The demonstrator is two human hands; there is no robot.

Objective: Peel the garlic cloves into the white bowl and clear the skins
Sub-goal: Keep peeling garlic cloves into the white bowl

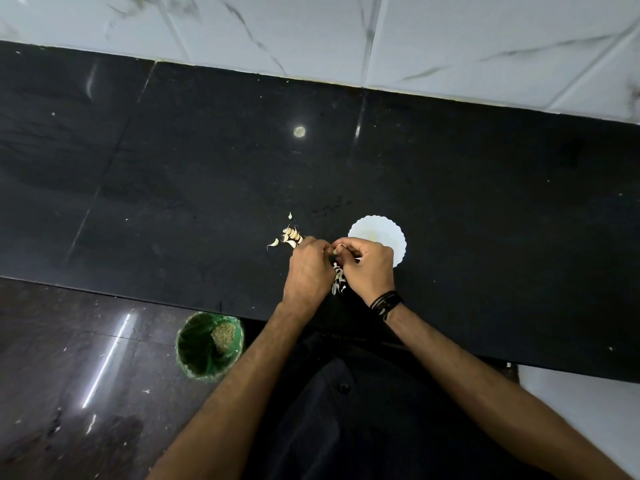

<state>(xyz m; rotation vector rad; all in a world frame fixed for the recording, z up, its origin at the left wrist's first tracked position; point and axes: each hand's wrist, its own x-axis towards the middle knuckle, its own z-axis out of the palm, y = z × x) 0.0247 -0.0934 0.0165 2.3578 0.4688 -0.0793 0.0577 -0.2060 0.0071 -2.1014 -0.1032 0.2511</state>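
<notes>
Left hand [309, 264] and right hand [369, 265]: fingers curled, tips meeting over a small garlic clove [336, 250], mostly hidden; exact grip unclear. White bowl [381, 235]: on black table [173, 168], near edge covered by right hand; contents hard to make out. Unpeeled cloves [291, 235]: just left of left hand. Skins [338, 280]: between the wrists, partly hidden. Green-lined bin [209, 344]: on floor below table edge.

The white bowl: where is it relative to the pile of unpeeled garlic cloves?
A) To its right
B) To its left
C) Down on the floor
A: the white bowl sits on the counter right of the unpeeled garlic cloves, behind the right hand.
</notes>
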